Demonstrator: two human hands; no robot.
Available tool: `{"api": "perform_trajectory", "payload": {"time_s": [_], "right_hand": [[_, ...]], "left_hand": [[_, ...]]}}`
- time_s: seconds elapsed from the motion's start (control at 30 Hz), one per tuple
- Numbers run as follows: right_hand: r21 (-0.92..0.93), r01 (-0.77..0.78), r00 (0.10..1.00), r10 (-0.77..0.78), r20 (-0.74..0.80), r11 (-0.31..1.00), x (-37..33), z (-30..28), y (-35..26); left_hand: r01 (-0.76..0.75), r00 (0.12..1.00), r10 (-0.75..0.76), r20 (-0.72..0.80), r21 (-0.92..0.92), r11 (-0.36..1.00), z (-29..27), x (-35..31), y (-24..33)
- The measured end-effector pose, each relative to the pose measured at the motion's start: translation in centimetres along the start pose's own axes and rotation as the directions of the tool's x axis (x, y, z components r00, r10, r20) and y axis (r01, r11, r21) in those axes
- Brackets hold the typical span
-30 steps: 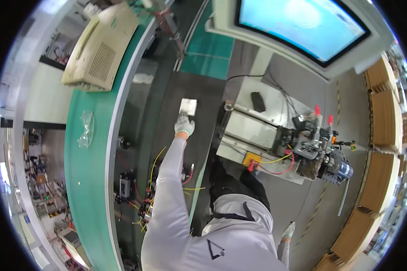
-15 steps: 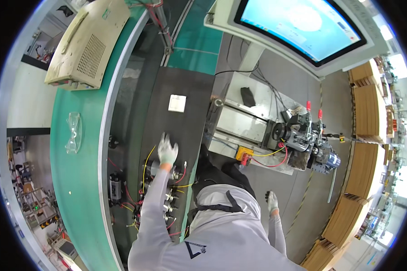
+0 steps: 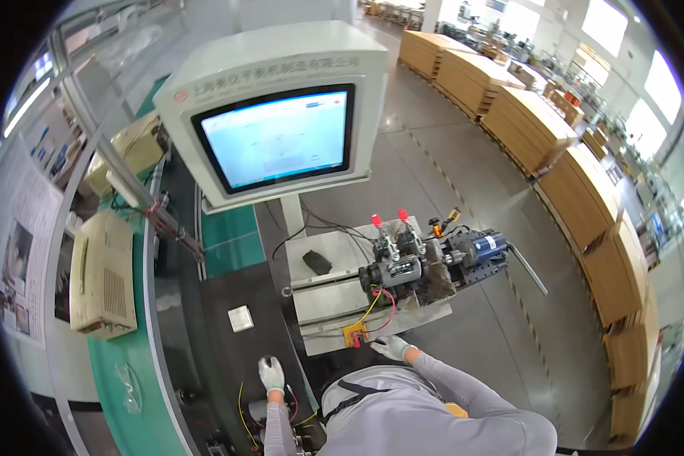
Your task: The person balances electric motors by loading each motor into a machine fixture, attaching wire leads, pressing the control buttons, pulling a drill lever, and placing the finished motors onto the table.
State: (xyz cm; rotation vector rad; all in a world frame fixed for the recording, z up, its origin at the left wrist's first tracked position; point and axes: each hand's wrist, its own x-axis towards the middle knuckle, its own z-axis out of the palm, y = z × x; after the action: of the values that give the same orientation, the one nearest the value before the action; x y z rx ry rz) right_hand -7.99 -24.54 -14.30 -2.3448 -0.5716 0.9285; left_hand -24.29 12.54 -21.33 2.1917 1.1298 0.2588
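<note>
My left hand [image 3: 271, 374], in a white glove with dark fingertips, is above the dark belt [image 3: 239, 285], its fingers slightly bent and apart, with nothing seen in it. Close to that wrist is a grey motor [image 3: 258, 410] with yellow and red wires, partly covered by my forearm. My right hand [image 3: 391, 348], also gloved, reaches out with its fingers stretched beside a red switch [image 3: 358, 341] on a yellow block [image 3: 353, 333]; whether it touches is unclear. From that block, yellow and red wires run to a grey motor [image 3: 400, 270] clamped in the machine under red-handled toggle clamps [image 3: 403, 216].
A white square box [image 3: 241, 318] lies on the belt. Beyond it stands a monitor [image 3: 277, 140] in a pale housing. A dark cloth-like piece [image 3: 317, 263] rests on the machine bed. Safety glasses [image 3: 128, 389] lie on the green bench at left. Stacked cardboard [image 3: 528, 129] lines the right.
The view has swung up and right. My right hand has come from beside my body to the red switch. My left hand stays over the belt near the motors, its fingers less spread.
</note>
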Motion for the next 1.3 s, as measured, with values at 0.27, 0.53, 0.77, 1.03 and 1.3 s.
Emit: {"api": "perform_trajectory", "payload": {"time_s": [0.27, 0.53, 0.77, 1.03, 1.3], "right_hand": [[-0.042, -0.145, 0.978, 0.149, 0.145, 0.989, 3.3, 2.3, -2.0], [0.198, -0.193, 0.979, 0.175, 0.105, 0.961, 6.0, 4.3, 0.6], [0.216, -0.217, 0.975, 0.223, -0.005, 0.952, 5.3, 4.2, -0.7], [0.207, -0.268, 0.955, 0.288, -0.067, 0.941, 4.6, 4.6, -1.5], [0.184, -0.298, 0.954, 0.297, 0.033, 0.937, 5.0, 4.4, -0.6]], "left_hand": [[-0.137, 0.929, 0.104, 0.355, 0.068, 0.988, 3.5, 1.4, 5.4], [-0.154, 0.862, 0.006, 0.507, 0.250, 0.956, 4.6, 3.8, 3.0], [-0.127, 0.865, -0.036, 0.500, 0.289, 0.949, 8.0, 3.9, 4.2], [-0.146, 0.848, -0.012, 0.530, 0.255, 0.956, 8.6, 5.4, 4.0], [-0.138, 0.882, 0.017, 0.471, 0.224, 0.965, 5.6, 5.9, 3.6]]}}
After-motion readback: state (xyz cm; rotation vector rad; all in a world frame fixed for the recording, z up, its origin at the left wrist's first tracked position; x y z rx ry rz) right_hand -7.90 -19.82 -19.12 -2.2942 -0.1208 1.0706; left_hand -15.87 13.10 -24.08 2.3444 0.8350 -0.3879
